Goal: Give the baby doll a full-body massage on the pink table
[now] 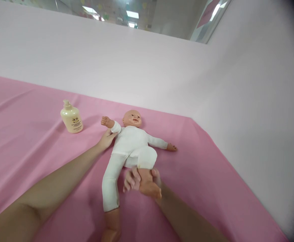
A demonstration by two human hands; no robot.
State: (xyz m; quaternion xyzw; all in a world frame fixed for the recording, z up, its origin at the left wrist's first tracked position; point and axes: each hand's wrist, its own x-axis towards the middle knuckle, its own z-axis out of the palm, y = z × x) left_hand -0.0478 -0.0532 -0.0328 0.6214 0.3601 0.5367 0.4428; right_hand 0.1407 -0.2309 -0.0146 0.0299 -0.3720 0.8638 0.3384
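Note:
A baby doll [132, 139] in a white cloth suit lies on its back, its head toward the wall. My right hand [132, 178] is closed around the doll's bare lower leg just above the foot, and that leg is bent at the knee. The doll's other leg [111, 188] lies stretched out toward me. At the doll's side, my left hand [107, 138] holds its upper arm near the sleeve; the thumb shows, while the other fingers are mostly hidden. The doll's raised fist [107, 121] points to the left.
A cream pump bottle [72, 118] stands to the left of the doll. Pink cloth [199, 174] covers the surface beneath everything. White walls [126, 70] rise behind and on the right, with a window [147, 15] at the top reflecting ceiling lights.

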